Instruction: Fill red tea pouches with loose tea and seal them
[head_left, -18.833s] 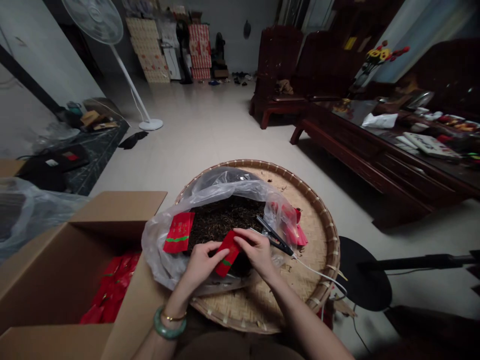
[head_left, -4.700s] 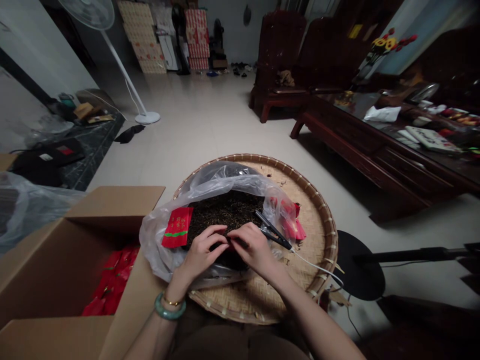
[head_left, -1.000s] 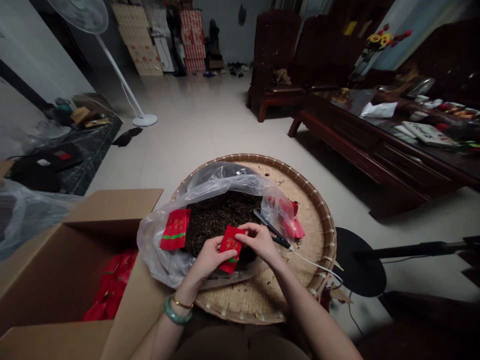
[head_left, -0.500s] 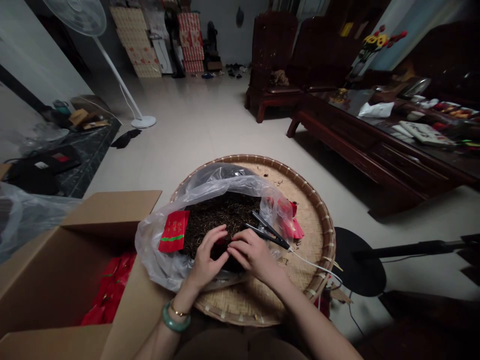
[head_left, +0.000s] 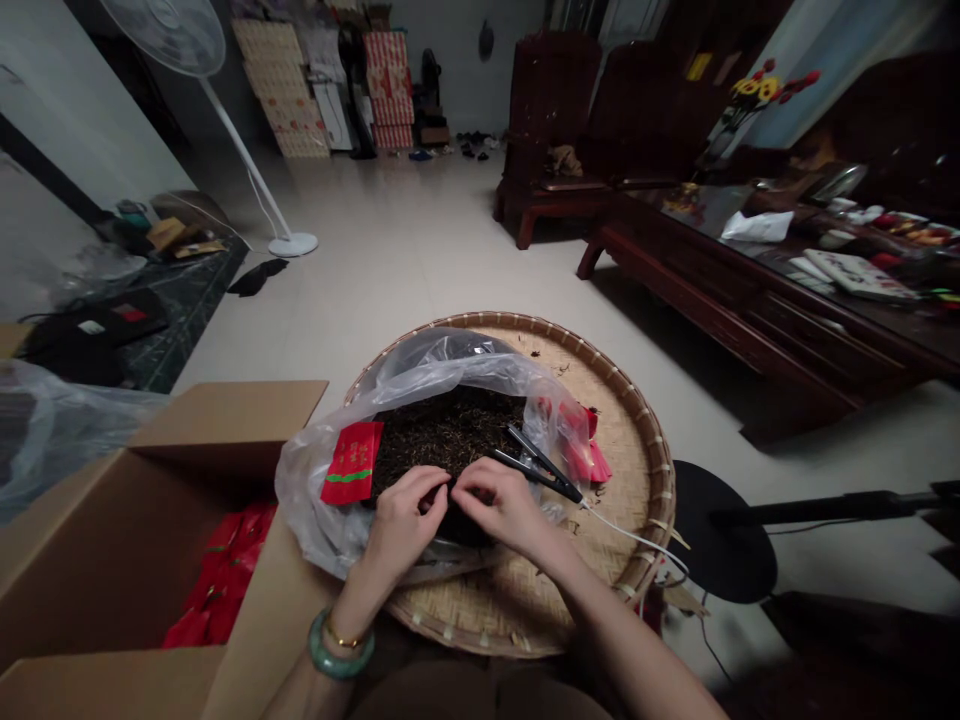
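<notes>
1. Dark dried shredded leaves: inside clear soft plastic bag, on round woven bamboo tray.
2. Leaves likely light, brittle; pinch small amounts from top. Bag probably slippery; grip gathered rim.
3. Left hand, right hand: fingers curled, tips pinched close over leaves; anything held seems hidden, can't tell.

Head-worn view (angled forward, downward).

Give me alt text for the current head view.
Left hand and right hand nearly meet over an open plastic bag of dark shreds on a round woven tray. At left, a cardboard box holds red packets.
</notes>
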